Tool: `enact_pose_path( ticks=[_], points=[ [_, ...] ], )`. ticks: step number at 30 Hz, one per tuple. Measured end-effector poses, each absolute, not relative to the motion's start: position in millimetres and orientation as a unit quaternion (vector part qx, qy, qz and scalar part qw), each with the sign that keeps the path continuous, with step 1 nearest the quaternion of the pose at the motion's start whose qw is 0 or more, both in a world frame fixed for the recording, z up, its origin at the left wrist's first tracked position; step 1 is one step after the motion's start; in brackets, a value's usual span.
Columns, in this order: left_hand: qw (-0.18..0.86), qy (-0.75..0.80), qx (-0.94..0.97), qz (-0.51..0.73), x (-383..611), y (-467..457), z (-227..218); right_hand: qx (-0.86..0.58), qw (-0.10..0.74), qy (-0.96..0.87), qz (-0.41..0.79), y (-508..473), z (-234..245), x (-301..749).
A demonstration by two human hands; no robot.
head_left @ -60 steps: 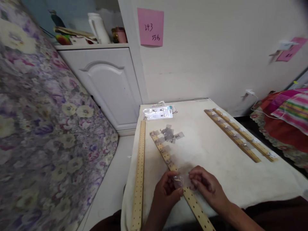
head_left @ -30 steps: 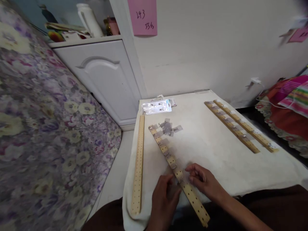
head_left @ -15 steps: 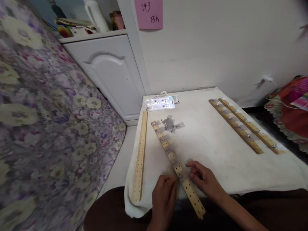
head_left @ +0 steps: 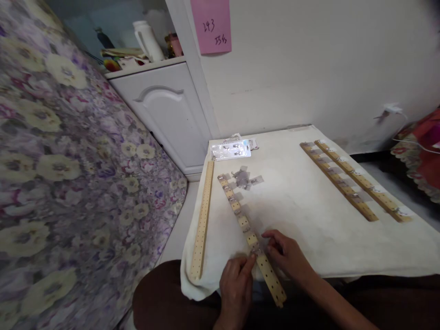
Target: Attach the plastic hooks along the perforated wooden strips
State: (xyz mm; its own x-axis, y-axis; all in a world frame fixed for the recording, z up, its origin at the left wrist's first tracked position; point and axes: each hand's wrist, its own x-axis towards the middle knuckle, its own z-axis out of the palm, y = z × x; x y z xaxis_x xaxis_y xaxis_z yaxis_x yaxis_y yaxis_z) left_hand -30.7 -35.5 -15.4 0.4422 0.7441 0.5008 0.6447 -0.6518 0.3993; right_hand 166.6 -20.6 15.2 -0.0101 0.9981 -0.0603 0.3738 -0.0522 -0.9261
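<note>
A perforated wooden strip (head_left: 271,278) lies slantwise before me, its near end reaching past the table edge. Small metal hooks on clear plastic squares (head_left: 244,223) sit along it at intervals. My left hand (head_left: 237,284) is closed at the strip's left edge, with the index fingertip on a clear hook piece (head_left: 255,251). On the other side, my right hand (head_left: 288,256) is beside the strip, index finger stretched out and thumb apart, the other fingers curled. A loose pile of clear hook pieces (head_left: 242,178) lies beyond, right of the strip's far end.
Another perforated strip (head_left: 202,224) lies along the left edge of the cloth-covered table (head_left: 288,183). Two strips with hooks (head_left: 338,181) rest at the right. A blister pack of hooks (head_left: 231,150) is at the back left. A floral curtain (head_left: 85,183) hangs at left.
My left index finger has stretched out onto the hook piece on the strip. My right hand has shifted slightly closer to the strip. The camera view has tilted a little.
</note>
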Motion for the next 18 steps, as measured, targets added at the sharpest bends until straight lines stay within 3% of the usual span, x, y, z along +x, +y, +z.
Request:
enact_pose_path(
  ticks=[18],
  points=[
    [0.054,0.412,0.849,0.327,-30.5,-36.2,-18.0,-0.602,0.371,-0.582,0.400,-19.2,13.3,165.5]
  ],
)
